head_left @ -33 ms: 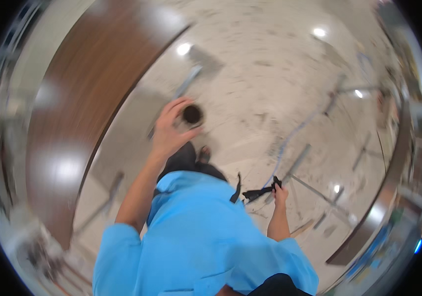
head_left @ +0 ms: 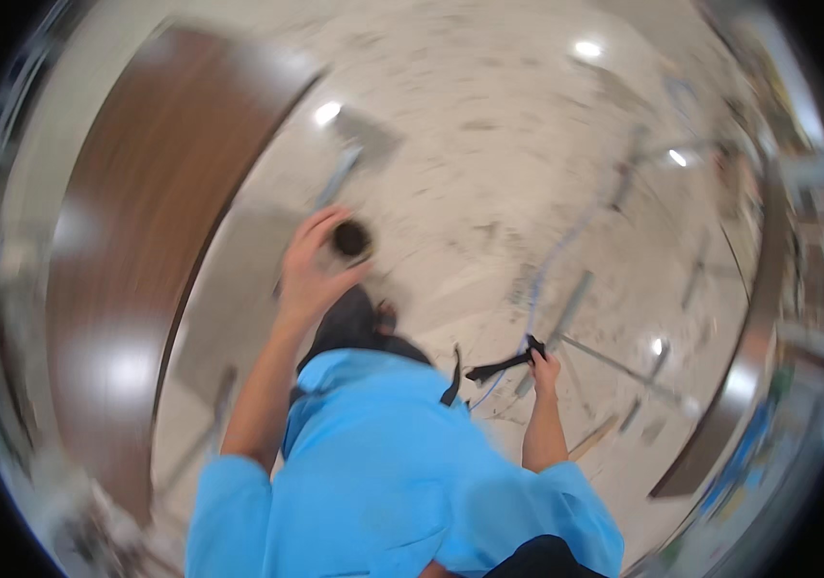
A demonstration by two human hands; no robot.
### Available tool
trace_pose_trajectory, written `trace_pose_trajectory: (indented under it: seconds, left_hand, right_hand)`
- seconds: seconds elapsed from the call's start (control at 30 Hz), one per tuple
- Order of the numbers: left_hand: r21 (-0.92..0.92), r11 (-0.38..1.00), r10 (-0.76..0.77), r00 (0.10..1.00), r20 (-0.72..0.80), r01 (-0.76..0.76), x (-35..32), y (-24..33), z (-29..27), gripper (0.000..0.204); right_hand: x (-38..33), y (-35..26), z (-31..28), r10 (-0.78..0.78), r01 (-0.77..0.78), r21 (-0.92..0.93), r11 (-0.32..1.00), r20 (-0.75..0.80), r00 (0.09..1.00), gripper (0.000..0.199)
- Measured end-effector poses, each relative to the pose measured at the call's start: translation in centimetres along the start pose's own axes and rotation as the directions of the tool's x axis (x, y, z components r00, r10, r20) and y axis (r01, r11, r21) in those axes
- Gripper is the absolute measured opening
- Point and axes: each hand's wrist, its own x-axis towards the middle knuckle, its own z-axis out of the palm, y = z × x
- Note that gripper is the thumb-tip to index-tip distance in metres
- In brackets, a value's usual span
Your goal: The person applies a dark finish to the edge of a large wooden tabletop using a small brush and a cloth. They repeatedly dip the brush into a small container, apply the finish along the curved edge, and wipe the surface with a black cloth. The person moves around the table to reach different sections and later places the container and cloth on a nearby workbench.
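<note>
My left hand (head_left: 314, 270) is closed around a round, cup-like thing (head_left: 350, 238) with a dark middle and a paler rim. Blur hides its exact kind. On the other side, away from my body, my right hand (head_left: 544, 370) grips a slim black tool (head_left: 501, 368) with a handle standing up past my fingers. The tool points left, toward my waist, and its kind is not plain. A thin blue hose (head_left: 535, 289) runs across the floor to near that tool. Beside it, a black strap (head_left: 453, 376) hangs at the edge of my light blue shirt.
A large brown wood-look panel (head_left: 142, 260) stretches along the left. Metal stand legs (head_left: 629, 376) and bars spread over the marked pale floor (head_left: 431, 164) at right. Another brown panel edge (head_left: 720, 414) lies at far right. Blurred clutter fills both rims.
The view has shifted, so the floor and left panel sit a little farther left. Both hands keep their holds, with the round thing and the black tool still in them.
</note>
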Motion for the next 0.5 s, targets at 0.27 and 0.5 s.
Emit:
trace_pose_trajectory:
  seconds: [0.27,0.5]
  left_hand:
    - [-0.106,0.954,0.299,0.924,0.239,-0.282,20.3,1.2,15.3,0.059]
    - [-0.302,0.939,0.284,0.863,0.418,-0.163,37.8,8.5,33.1,0.056]
  right_hand:
    - [6.8,-6.9,-5.3,0.024,-0.073,-0.141,0.987,-0.321,0.947,0.032]
    - [-2.2,1.0,-1.5,0.628,-0.453,0.444,0.773,-0.441,0.641,0.019]
